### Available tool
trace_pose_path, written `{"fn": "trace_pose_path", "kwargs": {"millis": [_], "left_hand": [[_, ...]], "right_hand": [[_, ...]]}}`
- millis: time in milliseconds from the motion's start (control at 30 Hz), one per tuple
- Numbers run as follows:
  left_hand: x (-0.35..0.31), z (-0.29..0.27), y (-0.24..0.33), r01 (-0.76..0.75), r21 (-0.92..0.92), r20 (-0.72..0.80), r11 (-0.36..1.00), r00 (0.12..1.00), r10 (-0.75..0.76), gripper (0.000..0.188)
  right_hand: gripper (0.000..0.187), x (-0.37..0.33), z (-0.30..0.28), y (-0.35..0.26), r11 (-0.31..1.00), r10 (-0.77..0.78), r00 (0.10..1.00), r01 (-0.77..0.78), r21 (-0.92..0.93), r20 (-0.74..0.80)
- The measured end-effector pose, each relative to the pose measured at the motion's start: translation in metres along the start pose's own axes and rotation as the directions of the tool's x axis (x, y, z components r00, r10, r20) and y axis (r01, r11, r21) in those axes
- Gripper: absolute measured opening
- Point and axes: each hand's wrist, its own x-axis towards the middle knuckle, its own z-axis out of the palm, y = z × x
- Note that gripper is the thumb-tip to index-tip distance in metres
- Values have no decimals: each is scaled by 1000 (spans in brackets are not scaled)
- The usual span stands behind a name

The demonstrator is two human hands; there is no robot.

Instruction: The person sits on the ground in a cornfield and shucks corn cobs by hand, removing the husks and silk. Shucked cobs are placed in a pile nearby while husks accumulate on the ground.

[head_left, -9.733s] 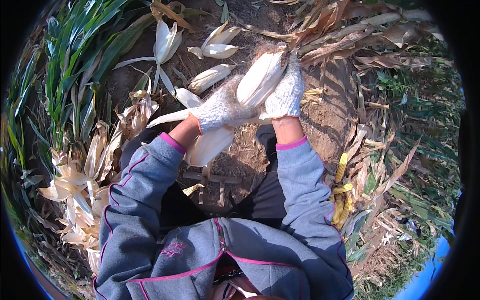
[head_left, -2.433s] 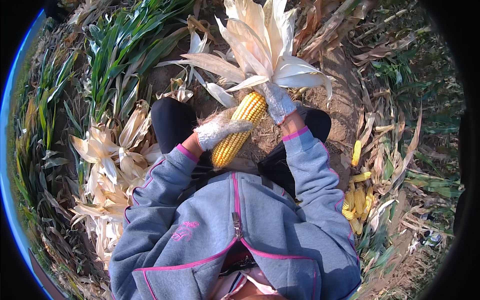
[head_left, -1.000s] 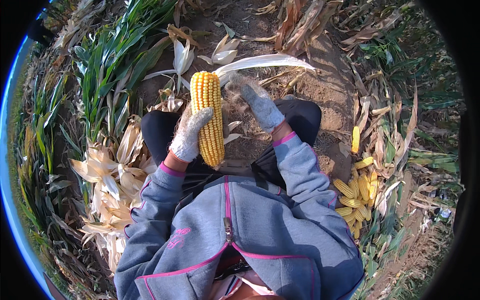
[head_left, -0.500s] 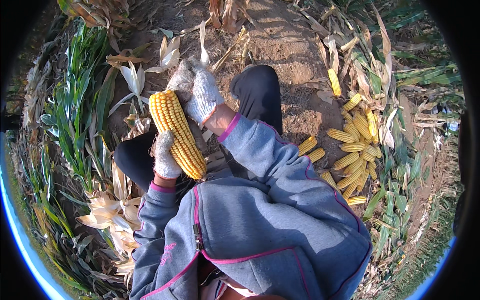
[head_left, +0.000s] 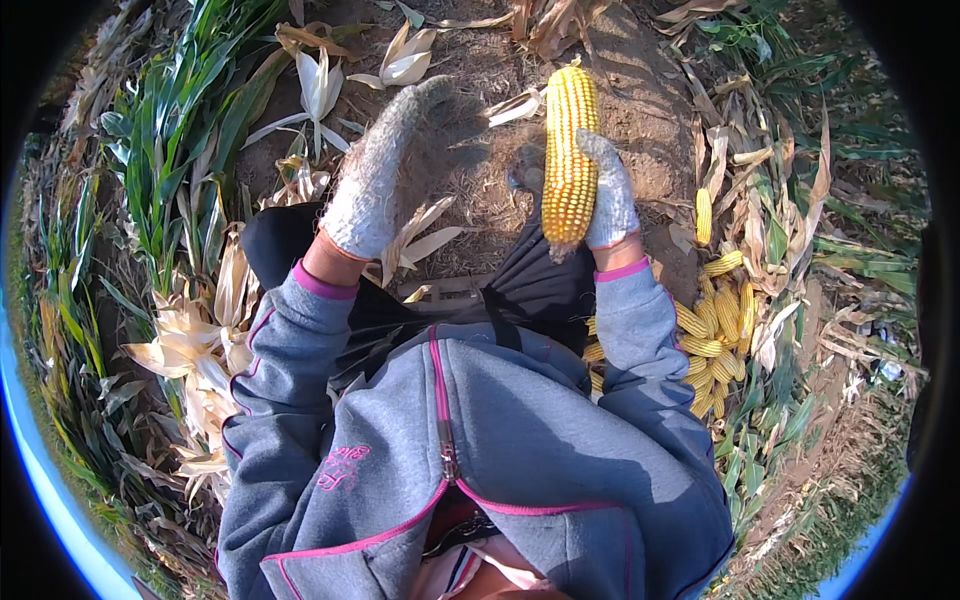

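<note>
A husked ear of yellow corn (head_left: 571, 150) stands nearly upright in the picture, right of the middle, its stalk end toward me. My right hand (head_left: 610, 200), in a whitish knitted glove, grips it from the right, the thumb across its kernels. My left hand (head_left: 380, 165), in a dirt-stained glove, is held out over the soil with its fingers stretched and nothing in it. A wide gap separates it from the corn.
A heap of husked corn ears (head_left: 722, 320) lies on the right beyond my forearm, with a single ear (head_left: 703, 216) above it. Dry husks (head_left: 190, 350) pile at the left, beside green corn stalks (head_left: 170, 140). My dark-trousered legs are bent below my hands.
The corn ear has passed from my left hand to my right and moved right and farther out. My left hand has let go and opened; the two hands have moved apart.
</note>
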Motion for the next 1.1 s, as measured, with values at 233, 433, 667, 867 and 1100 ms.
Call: {"fn": "trace_pose_path", "kwargs": {"millis": [233,433,667,867,1100], "left_hand": [[21,-109,75,-321,161,-307,933,882,356,35],[54,-162,89,-321,203,-242,925,899,365,33],[88,-177,81,-154,925,347,-349,720,601,24],[103,-167,38,248,901,-398,356,799,450,44],[100,-154,-18,-228,855,111,466,958,264,38]], "right_hand": [[44,-47,-153,-109,649,-415,362,761,7,-834],[25,-8,-145,-115,789,-382,648,599,132,-659],[16,198,-46,40,976,219,956,-217,32,-194],[40,303,-73,213,-366,491,869,266,-892,58],[83,324,-85,332,-509,314,917,-57,-859,-247]]}}
